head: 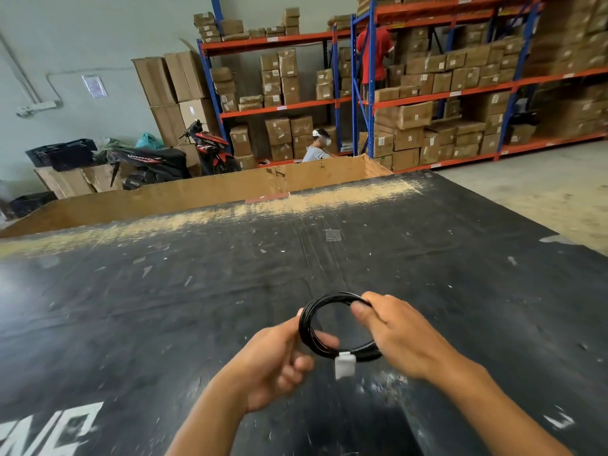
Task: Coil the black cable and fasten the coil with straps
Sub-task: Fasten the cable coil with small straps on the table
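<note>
The black cable [332,327] was wound into a round coil of several turns and held above the black tabletop [197,291], low in the view and a little right of centre. The left hand [279,363] pinched the coil at its nine o'clock side, thumb on the near face and forefinger behind, with the other fingers curled loosely toward the palm. The right hand [398,337] gripped the coil from about one to four o'clock, fingers folded over the strands and the thumb lying across the top. A white strap [344,364] was wrapped round the turns at roughly six o'clock, its loose end hanging down. Both forearms came up from the bottom edge, angled inward so that the hands met at the coil, and both were slightly blurred. The tabletop was scuffed, with a worn pale band along its far edge and white lettering [49,436] at seven o'clock. Beyond it stood a cardboard bin wall [230,189], a parked scooter [171,156] at eleven o'clock, and shelving racks [427,93] stacked with cartons at one o'clock.
</note>
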